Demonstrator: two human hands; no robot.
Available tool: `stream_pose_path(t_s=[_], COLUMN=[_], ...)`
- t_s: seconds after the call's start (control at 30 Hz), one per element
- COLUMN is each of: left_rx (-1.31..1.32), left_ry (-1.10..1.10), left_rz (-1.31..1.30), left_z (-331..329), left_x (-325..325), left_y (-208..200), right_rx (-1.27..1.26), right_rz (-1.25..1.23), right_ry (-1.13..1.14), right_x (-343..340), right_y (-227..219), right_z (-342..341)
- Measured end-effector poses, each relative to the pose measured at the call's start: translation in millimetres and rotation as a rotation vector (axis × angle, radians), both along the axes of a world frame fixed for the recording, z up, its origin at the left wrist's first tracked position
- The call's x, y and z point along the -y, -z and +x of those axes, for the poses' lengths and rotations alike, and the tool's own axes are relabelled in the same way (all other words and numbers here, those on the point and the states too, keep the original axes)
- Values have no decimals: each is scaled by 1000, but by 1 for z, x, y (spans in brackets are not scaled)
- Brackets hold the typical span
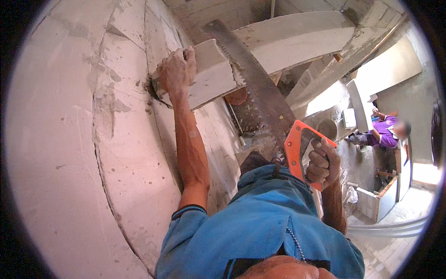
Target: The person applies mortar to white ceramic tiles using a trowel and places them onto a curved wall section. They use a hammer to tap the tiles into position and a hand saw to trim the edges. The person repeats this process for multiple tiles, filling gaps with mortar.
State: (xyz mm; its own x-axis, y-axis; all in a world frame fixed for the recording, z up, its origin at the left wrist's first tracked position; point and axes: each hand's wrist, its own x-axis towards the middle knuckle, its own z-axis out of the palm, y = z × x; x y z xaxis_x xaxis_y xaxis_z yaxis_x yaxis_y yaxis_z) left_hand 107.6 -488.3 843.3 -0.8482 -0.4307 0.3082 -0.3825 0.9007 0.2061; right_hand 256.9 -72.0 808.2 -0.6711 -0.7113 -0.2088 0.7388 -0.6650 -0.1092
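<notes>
My right hand (pixel 323 162) is wrapped round the orange handle of a handsaw (pixel 272 90). Its long, brown-stained blade slants up and to the left, its teeth along the rough right end of a white block (pixel 213 76). Whether the teeth touch the block I cannot tell. The block juts out from the wall on my left. Over the block's left part lies my left hand (pixel 177 69), its fingers bent over the top and gripping it, dusty with pale powder. Part of the block is hidden under that hand.
A pale block wall (pixel 125 139) rises close on my left. Beyond the blade runs a white beam-like ledge (pixel 297 37). A round bucket (pixel 326 128) stands past the saw handle. At the right, a person in a purple shirt (pixel 385 132) is near white boards, and a box-like structure (pixel 378 204) stands lower down.
</notes>
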Motion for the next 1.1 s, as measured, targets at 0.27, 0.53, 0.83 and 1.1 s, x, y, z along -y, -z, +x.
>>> stream_pose_path(t_s=[0.27, 0.53, 0.83, 1.1], left_rx=[-16, -31, 12, -36], left_ry=[9, -34, -48, -12], left_rz=[34, 5, 80, 10], left_z=[1, 1, -3, -9], left_x=[-7, -10, -6, -2], left_y=[-5, -8, -4, 3], right_rx=[-15, 47, 37, 83], right_rz=[93, 102, 47, 270], right_ry=[-5, -9, -16, 2], right_x=[62, 30, 75, 36], right_y=[-2, 6, 10, 1], right_z=[-51, -7, -43, -5])
